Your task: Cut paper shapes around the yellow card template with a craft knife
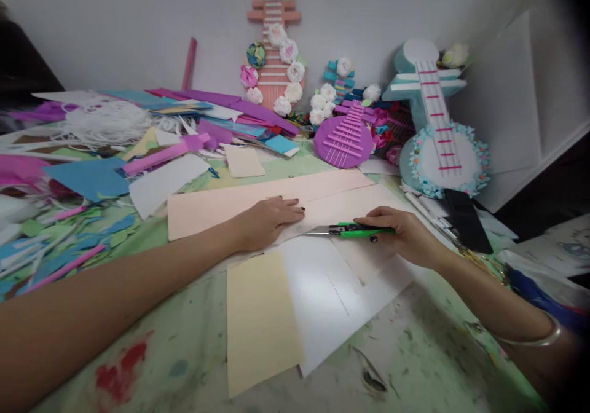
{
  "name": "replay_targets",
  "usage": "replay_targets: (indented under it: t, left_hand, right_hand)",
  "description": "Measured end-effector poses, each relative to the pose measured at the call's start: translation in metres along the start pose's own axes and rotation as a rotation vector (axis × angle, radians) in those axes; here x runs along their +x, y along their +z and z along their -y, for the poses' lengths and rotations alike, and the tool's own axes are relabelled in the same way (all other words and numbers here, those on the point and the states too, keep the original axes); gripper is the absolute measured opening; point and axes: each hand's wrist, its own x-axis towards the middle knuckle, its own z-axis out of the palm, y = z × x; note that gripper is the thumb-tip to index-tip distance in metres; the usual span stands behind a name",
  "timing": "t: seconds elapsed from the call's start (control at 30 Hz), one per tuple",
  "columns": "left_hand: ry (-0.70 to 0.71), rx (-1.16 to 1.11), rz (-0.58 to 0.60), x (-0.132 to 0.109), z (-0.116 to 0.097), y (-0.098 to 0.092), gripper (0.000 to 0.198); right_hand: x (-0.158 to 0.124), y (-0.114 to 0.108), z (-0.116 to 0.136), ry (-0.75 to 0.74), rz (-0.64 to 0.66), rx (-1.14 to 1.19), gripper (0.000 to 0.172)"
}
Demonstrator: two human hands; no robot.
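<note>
My left hand lies flat, fingers stretched to the right, on a long pale pink sheet. In my right hand is a green utility knife, its blade out and pointing left. The blade lies along the near edge of a cream sheet, just right of my left hand. Beneath are a glossy white sheet and a pale yellow sheet, spread towards me. Whether the blade is touching the paper, I cannot tell.
Paper scraps and white cord crowd the left. Paper instruments stand behind: a pink one, a purple one and a light blue one. A black phone and gold-handled scissors lie at right.
</note>
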Motion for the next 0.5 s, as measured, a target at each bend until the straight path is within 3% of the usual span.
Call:
replay_targets:
  t: [0.5]
  left_hand:
    - [-0.009,-0.014,-0.006,0.0,0.001,0.0,0.041]
  right_hand:
    - [0.02,0.006,0.014,-0.039,0.041,0.034,0.052]
